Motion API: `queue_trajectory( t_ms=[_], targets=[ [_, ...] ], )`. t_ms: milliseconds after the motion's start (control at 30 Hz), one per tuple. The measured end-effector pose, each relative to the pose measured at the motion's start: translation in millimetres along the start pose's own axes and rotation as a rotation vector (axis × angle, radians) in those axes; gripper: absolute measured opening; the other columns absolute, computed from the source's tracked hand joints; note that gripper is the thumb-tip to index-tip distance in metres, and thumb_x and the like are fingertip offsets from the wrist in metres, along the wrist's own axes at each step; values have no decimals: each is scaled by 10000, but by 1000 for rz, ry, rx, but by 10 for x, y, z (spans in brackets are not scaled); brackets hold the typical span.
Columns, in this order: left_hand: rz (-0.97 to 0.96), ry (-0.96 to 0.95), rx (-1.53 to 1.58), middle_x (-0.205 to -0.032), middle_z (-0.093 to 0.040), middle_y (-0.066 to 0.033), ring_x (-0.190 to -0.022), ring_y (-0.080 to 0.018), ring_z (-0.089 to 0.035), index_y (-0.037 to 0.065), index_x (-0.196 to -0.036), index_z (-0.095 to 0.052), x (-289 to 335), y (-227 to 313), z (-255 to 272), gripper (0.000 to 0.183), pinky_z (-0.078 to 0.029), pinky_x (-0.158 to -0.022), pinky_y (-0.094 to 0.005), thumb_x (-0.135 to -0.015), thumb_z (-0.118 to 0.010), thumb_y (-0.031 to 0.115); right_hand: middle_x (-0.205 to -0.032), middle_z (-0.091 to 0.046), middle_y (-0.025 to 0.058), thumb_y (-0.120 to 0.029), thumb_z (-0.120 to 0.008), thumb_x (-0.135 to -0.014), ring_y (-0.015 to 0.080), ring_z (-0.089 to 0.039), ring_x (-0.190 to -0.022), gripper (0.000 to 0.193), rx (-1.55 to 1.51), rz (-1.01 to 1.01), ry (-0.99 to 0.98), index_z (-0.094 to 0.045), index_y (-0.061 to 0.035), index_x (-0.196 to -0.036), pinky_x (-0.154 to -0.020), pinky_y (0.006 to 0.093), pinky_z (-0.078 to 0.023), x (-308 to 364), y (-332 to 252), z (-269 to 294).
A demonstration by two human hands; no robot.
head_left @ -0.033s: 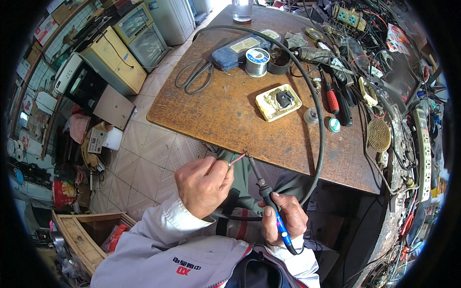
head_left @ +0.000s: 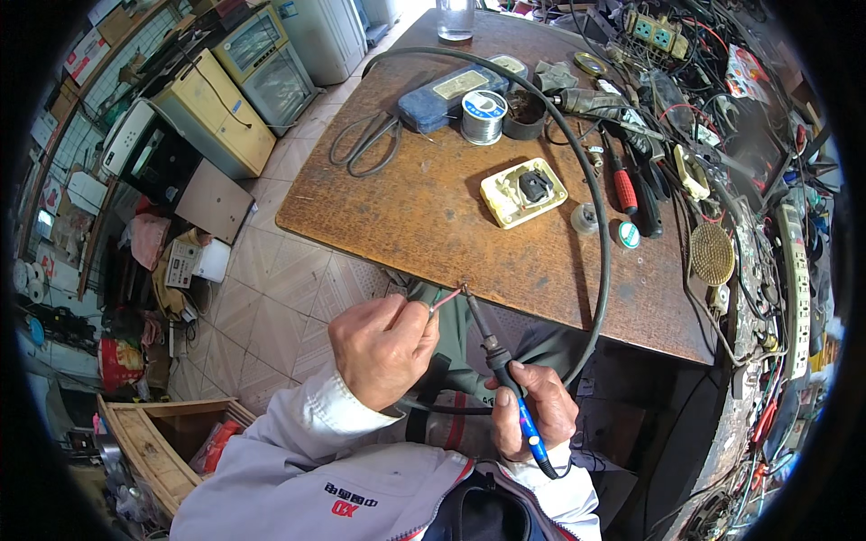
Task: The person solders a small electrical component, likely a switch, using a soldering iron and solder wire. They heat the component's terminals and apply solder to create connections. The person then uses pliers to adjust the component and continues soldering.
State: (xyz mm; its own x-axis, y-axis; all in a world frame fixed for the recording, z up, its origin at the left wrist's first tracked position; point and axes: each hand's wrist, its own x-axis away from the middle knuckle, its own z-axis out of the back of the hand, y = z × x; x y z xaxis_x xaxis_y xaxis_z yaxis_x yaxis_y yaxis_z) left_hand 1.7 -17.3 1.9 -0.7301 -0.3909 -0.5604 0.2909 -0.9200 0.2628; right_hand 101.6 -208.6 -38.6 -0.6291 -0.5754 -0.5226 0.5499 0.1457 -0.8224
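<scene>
Between the pinched fingers of my left hand (head_left: 386,347) is a thin red wire (head_left: 446,298), its bare end at the table's front edge. My right hand (head_left: 538,410) is wrapped round the blue and black handle of a soldering iron (head_left: 503,368). The iron points up and away, and its tip meets the wire's end at the wooden table (head_left: 397,216). A thick black cable (head_left: 603,261) arches over the tabletop and comes down beside my right hand. Part of it passes behind both hands, and where it joins the wire is hidden.
On the table lie scissors (head_left: 368,144), a blue case (head_left: 437,97), a solder spool (head_left: 483,119), a cream plastic housing (head_left: 523,192), a small round tin (head_left: 628,234) and a red-handled screwdriver (head_left: 622,180). Tangled cables and a power strip (head_left: 794,288) crowd the right. An open wooden drawer (head_left: 153,451) stands lower left.
</scene>
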Motion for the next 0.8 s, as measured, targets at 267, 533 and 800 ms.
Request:
queue_trajectory(
  t_ms=[267, 533, 800],
  targets=[
    [-16, 0, 3, -675, -557, -84, -563, -320, -604, 68, -811, -645, 24, -7, -18, 202, -471, -512, -441, -772, -842, 51, -934, -701, 209, -42, -682, -967, 267, -777, -786, 250, -4, -28, 1, -655, 112, -1161, -689, 339, -626, 6, -11, -7],
    [-10, -6, -5, -677, -562, -82, -564, -317, -608, 68, -817, -650, 33, -7, -14, 200, -475, -512, -436, -771, -845, 55, -939, -704, 212, -30, -682, -959, 270, -779, -789, 249, -8, -23, 3, -658, 115, -1160, -692, 339, -627, 16, 8, -8],
    [-26, 11, -38, -653, -490, -52, -569, -253, -600, 109, -719, -519, 9, 2, -18, 329, -483, -502, -397, -786, -841, 83, -941, -701, 215, -38, -680, -963, 269, -775, -782, 250, 4, -27, -4, -660, 114, -1161, -691, 339, -624, 8, -10, -4]
  ],
)
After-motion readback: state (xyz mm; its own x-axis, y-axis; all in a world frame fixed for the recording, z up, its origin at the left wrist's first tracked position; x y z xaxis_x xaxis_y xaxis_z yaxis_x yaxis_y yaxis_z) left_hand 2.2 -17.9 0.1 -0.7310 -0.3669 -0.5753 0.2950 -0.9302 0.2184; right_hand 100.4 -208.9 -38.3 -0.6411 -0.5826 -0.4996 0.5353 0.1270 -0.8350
